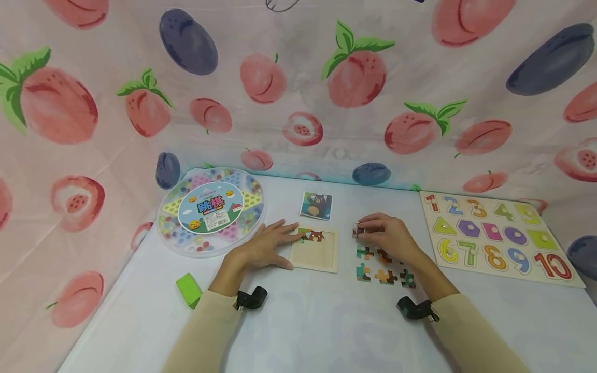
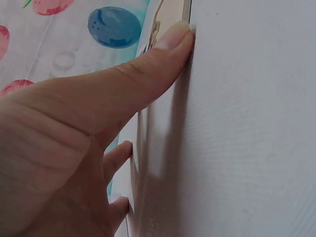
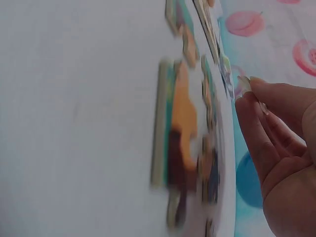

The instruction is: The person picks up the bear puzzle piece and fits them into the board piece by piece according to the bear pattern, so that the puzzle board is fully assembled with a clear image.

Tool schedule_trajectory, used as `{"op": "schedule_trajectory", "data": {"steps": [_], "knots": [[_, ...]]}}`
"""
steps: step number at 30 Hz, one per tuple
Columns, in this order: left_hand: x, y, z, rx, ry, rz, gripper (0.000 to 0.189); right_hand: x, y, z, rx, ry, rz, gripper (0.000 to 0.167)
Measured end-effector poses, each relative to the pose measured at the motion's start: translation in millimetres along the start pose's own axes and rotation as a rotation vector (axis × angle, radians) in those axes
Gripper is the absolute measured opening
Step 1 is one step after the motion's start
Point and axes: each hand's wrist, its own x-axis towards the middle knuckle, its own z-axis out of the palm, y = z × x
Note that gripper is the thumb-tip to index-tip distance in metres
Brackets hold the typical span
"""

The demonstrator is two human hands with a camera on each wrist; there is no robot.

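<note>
My left hand (image 1: 261, 247) lies with fingers spread at the left side of a shallow wooden puzzle tray (image 1: 314, 259); its index fingertip reaches the upper left corner. In the left wrist view the thumb (image 2: 148, 61) presses the tray's edge. Joined jigsaw pieces with a brown bear part (image 1: 317, 236) fill some of the tray's upper left. Right of the tray, my right hand (image 1: 392, 235) pinches a small jigsaw piece (image 1: 356, 230) between thumb and fingers, above the table. Below that hand lie several loose jigsaw pieces (image 1: 385, 276) in rows, some hidden by it.
A bear picture card (image 1: 316, 205) lies behind the tray. At the back left is a round Chinese checkers box (image 1: 210, 207), with a green block (image 1: 188, 290) nearer me. A wooden number board (image 1: 494, 235) lies at the right. Fruit-print cloth (image 1: 298, 77) hangs behind the table.
</note>
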Motion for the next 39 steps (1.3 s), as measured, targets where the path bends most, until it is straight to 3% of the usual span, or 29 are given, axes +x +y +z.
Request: {"op": "schedule_trajectory", "data": {"steps": [7,16,39], "knots": [[0.0,0.5,-1.3,0.003,0.011,0.007,0.082,11.2,-19.0,19.7,-0.015,-0.031,-0.073,0.027],[-0.3,1.7,0.5,0.003,0.005,0.014,0.082,13.4,-27.4,39.7,-0.021,-0.047,-0.101,0.025],[0.0,-1.5,-1.3,0.018,0.000,0.017,0.082,28.6,-40.7,51.6,-0.088,-0.088,-0.092,0.024]]}}
